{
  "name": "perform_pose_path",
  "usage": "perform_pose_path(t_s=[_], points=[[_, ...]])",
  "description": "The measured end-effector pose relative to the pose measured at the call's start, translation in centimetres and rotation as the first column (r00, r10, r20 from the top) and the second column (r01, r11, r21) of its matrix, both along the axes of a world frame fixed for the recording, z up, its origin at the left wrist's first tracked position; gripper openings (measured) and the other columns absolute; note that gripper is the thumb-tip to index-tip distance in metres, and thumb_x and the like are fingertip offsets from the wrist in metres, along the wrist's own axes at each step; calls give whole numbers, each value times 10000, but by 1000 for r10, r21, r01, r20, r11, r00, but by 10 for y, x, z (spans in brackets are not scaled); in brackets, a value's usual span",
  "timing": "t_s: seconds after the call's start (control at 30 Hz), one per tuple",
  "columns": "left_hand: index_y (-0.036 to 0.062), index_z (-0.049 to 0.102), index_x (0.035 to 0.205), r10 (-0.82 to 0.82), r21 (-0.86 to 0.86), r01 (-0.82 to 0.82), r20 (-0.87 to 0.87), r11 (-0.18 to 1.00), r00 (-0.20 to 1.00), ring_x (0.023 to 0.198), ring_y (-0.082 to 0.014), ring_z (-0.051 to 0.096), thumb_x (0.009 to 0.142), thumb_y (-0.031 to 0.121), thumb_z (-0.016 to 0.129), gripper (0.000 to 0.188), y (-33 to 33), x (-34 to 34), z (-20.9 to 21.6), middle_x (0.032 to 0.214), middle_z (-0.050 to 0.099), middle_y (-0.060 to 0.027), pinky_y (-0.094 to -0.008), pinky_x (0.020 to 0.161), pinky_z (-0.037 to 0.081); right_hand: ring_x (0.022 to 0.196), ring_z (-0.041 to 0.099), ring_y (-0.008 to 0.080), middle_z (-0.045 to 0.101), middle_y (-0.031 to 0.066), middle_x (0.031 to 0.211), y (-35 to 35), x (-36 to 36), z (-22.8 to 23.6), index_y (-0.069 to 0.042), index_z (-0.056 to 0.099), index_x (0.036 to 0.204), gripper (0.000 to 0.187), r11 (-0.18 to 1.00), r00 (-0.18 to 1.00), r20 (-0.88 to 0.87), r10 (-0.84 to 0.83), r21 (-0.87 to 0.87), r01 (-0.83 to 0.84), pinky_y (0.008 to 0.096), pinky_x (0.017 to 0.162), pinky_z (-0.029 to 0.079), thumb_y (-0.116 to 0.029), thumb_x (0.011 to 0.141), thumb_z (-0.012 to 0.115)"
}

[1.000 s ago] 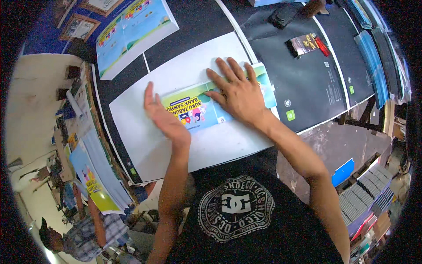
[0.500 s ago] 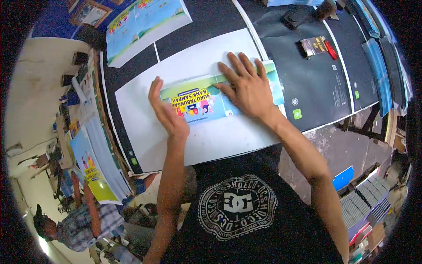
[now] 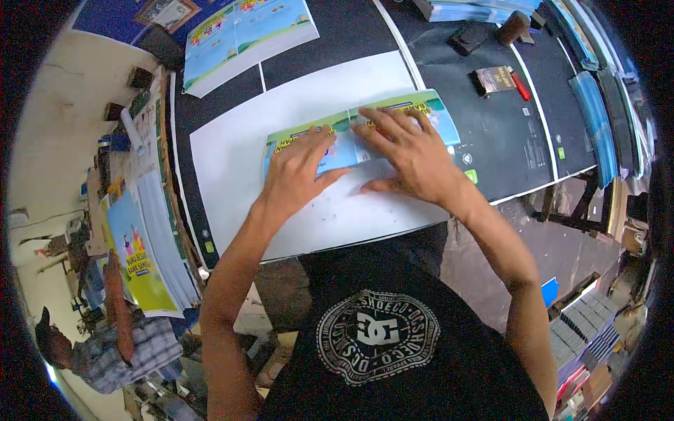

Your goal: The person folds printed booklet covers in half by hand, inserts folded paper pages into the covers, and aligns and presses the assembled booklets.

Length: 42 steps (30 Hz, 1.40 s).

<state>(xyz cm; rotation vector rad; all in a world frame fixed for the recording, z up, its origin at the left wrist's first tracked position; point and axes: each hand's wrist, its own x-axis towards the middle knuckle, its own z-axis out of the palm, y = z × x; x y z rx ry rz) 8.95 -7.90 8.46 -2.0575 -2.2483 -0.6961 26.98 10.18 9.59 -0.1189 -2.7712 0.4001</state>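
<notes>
While the left hand (image 3: 298, 165) and right hand (image 3: 414, 156), loosely spread, sit over the printed sheet (image 3: 344, 144) on the white paper (image 3: 228, 165), the step looks like smoothing it flat, next calling for even, light pressure.

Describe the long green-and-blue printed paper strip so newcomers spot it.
On the black work surface lies a large white paper sheet. Mostly on it, partly under the left hand and right hand, is the printed strip. It's narrower than the blue-and-green paper stack beyond.
</notes>
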Motion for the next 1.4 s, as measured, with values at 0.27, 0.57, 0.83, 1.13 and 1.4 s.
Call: perform_pose_path(t_s=[0.27,0.57,0.83,1.13,1.4], points=[[18,655,1196,81,-51,-81,-5,995,997,1136,-340,660,790,301,828,525,-8,-12,38,1217,682,-191,-435,981,523,1074,684,249,717,76,1170,16,-15,7,-99,662,1217,394,998,998,62,17,54,-20,421,927,506,-217,845,718],[-11,595,1255,372,203,-707,735,677,567,1122,-227,637,806,35,815,502,-90,-5,29,1141,682,-115,-398,991,508,928,706,302,737,96,1039,22,-11,44,-120,686,1161,327,994,997,47,60,-93,-56,442,853,525,-278,874,699],[-37,680,1067,194,259,-631,808,731,556,954,-116,625,861,32,747,227,-90,20,70,988,703,-72,-280,868,486,1047,692,274,716,97,1183,-2,0,62,-108,675,1233,437,972,994,-21,104,-209,-106,411,869,514,-227,819,754],[-51,681,1136,318,58,-575,786,816,530,890,-84,627,951,102,684,240,-76,29,95,1001,735,-83,-255,804,497,1284,555,276,586,60,1415,-6,6,48,-161,563,1413,665,1000,999,-46,4,-26,-5,459,1022,442,-221,785,775],[-53,666,1139,250,264,-650,770,713,587,882,-77,612,977,94,644,220,-78,27,92,983,723,-60,-253,791,492,1417,412,349,378,235,1561,43,4,23,-2,369,1517,1084,903,933,-249,-259,-405,143,447,1170,325,-407,669,907]])
